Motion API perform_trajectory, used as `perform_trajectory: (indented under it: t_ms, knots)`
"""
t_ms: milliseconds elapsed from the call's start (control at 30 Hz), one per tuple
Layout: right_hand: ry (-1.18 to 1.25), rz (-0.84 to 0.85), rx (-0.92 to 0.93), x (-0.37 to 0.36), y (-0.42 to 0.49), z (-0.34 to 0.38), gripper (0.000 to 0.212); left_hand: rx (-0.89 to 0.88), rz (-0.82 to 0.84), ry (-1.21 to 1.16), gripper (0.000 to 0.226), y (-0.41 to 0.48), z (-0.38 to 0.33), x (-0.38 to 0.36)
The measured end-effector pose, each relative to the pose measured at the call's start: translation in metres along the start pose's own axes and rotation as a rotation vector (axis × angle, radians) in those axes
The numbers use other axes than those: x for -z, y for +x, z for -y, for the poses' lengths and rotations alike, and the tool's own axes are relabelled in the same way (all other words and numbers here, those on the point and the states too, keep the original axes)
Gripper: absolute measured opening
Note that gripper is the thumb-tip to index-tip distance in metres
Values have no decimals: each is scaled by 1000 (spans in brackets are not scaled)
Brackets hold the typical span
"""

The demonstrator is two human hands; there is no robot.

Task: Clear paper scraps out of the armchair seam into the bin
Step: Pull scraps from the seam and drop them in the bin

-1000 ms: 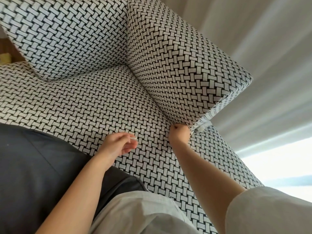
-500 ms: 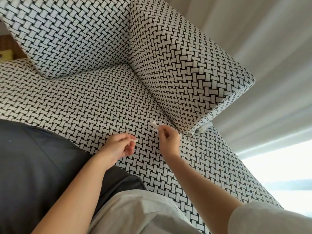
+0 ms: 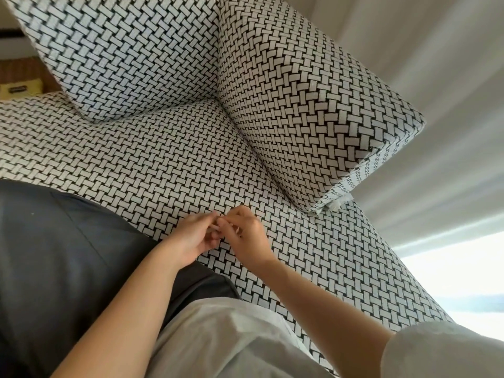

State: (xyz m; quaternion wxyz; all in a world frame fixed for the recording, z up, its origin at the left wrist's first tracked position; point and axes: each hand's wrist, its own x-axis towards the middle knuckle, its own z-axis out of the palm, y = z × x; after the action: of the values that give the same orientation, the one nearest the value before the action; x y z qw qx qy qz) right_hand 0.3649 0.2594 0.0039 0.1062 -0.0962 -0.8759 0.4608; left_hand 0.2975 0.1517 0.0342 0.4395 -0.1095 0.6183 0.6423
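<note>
The fingertips of both hands meet just above the seat. The left hand (image 3: pixel 195 238) has its fingers curled, thumb and forefinger pinching a small pale paper scrap (image 3: pixel 213 227). The right hand (image 3: pixel 245 236) has its fingers bent inward, tips bunched together and touching the left's; whether it grips the scrap too, I cannot tell. Directly beneath the fingers lies the seat cushion of the black-and-white basket-weave armchair (image 3: pixel 152 165). Beyond the fingers, up and to the right, runs the seam (image 3: pixel 246 148) where the seat meets the blocky armrest (image 3: pixel 300 105) in the same fabric. At the armrest's lower front corner, to the right of the fingers, a whitish ragged bit (image 3: pixel 336 204) sticks out; I cannot tell if it is paper or frayed cloth. Farther off past the fingers leans the patterned back cushion (image 3: pixel 122 55). To the left of the hands lies a dark grey fabric surface (image 3: pixel 54 255), and nearer the person than the fingers are a pale grey garment (image 3: pixel 218 347) and a white sleeve (image 3: pixel 450 353) on the right arm. Pale curtains (image 3: pixel 422 64) hang far off to the right.
</note>
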Motion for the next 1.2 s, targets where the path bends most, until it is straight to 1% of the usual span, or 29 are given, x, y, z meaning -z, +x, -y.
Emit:
perform_trajectory:
  t_ms: [33, 100, 200, 267, 333, 367, 433, 500, 600, 700, 767, 967, 1100, 1200]
  knots:
    - [1, -24, -26, 6, -2, -4, 17, -7, 16, 37, 18, 0, 0, 0]
    - [-37, -151, -127, 22, -6, -19, 13, -22, 40, 84, 15, 0, 1, 0]
    - [-258, -366, -286, 53, -16, -52, 9, -47, 42, 96, 16, -1, 4, -5]
    - [-422, -413, -440, 74, -21, -69, 24, -61, 35, 100, 17, -1, 6, -9]
    - [-539, -398, -572, 92, -24, -78, 39, -66, 26, 106, 18, -1, 9, -12]
    - [-560, -389, -606, 99, -25, -80, 45, -68, 15, 103, 19, -2, 9, -13]
    - [-525, -398, -650, 106, -22, -83, 49, -73, -9, 86, 19, -3, 10, -13]
    - [-555, -379, -662, 108, -16, -83, 45, -77, -27, 75, 19, -3, 10, -13]
    - [-661, -260, -699, 114, -4, -84, 41, -72, -38, 72, 18, -4, 10, -13]
    - [-671, -205, -751, 117, 8, -85, 33, -68, -44, 86, 16, -6, 9, -15]
    - [-659, -204, -772, 117, 10, -87, 32, -63, -45, 100, 13, -7, 9, -17]
    - [-727, -211, -629, 120, 6, -93, 32, -69, -50, 75, 14, -9, 9, -15]
    - [-655, -303, -680, 111, 6, -94, 27, -79, -48, 55, 16, -9, 10, -12]
    - [-633, -276, -772, 113, 11, -92, 29, -78, -47, 66, 16, -8, 11, -11]
